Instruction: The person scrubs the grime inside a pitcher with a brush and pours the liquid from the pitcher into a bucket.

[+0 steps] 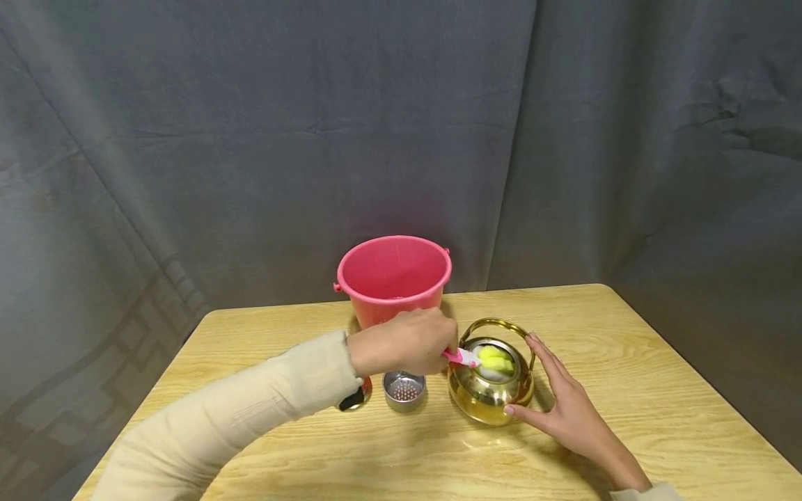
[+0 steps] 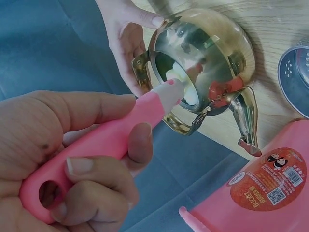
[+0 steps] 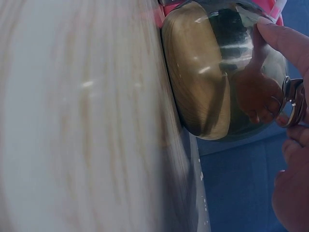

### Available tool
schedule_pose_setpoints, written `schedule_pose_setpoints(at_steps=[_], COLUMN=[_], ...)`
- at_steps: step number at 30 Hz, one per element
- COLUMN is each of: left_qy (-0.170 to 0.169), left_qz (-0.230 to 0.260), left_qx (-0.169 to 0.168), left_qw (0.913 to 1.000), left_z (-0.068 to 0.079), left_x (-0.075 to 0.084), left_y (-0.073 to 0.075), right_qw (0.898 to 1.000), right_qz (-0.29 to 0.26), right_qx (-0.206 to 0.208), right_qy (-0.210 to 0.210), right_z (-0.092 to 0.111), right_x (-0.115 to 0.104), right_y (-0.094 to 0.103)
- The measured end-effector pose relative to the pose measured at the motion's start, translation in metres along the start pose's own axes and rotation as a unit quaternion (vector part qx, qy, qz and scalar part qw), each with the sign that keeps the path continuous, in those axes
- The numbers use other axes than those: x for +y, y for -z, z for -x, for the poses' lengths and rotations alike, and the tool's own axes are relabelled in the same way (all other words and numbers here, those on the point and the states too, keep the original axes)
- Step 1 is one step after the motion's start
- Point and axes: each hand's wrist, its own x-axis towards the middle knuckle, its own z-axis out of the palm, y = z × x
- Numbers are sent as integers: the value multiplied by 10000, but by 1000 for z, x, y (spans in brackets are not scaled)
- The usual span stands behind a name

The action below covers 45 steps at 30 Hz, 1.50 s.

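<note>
Your left hand (image 1: 407, 342) gripped the sponge brush (image 2: 108, 137) inside the teapot (image 1: 489, 402), your right hand (image 1: 573, 416) held the teapot; strainer (image 1: 404, 395) out, scrub apparently unfinished.

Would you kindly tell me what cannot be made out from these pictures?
Head: spout of the kettle, behind the left hand.
Head: the kettle's inside bottom, under the yellow sponge.
Head: most of the red-and-black item, behind the left sleeve.
Left wrist: perforated cup, cut off by the right edge.
Left wrist: fine print on the label, too small.
Right wrist: part of the right hand, cut off by the right edge.
</note>
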Motion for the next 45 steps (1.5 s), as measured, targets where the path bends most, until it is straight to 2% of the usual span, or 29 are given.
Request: schedule_pose_setpoints(at_steps=[9,16,27,35,45], left_qy=[-109,-158,-137,-259,-105], left_qz=[-129,54,29,82,64], left_qx=[81,41,5,27,34], left_qw=[9998,9999,9999,9996,9999], left_z=[-1,1,1,1,1], left_x=[1,1,3,3,2], left_y=[-2,-2,-4,-6,-6], right_qw=[10000,9999,10000,10000,10000], right_qz=[27,54,-14,38,18], right_qx=[-1,-15,-30,1,-28], right_qy=[-50,-107,-13,-45,-49], right_z=[0,0,-1,-1,-2], right_x=[2,3,3,3,4], right_y=[0,0,0,0,-1])
